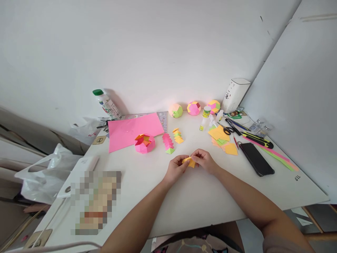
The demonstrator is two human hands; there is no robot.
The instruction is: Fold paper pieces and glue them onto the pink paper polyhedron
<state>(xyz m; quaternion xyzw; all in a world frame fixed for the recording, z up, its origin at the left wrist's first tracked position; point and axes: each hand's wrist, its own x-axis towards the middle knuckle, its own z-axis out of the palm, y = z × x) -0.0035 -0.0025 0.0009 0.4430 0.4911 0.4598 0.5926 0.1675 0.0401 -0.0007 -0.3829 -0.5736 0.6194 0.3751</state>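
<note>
I hold one small piece of orange paper, folded, with straight creased sides and angular corners; part of it is hidden by my hands. It sits to the right of the pink paper bowl and nearer to me, above the counter. My left hand pinches the paper narrowly from its left side, and my right hand nips it just as closely from the right.

From left to right, I count one green-capped bottle, behind and left of the bowl. One pink sheet lies flat behind the bowl, which hides a bit of its near edge. Right of the bowl run two rows of folded pieces: one pink row with a green end, then one orange-and-green row. Behind and right of the bowl sit three paper balls in mixed colours. Farther right of it come one loose pile of paper pieces, too overlapped for me to count, one pair of scissors, one black phone and two clear jars.
</note>
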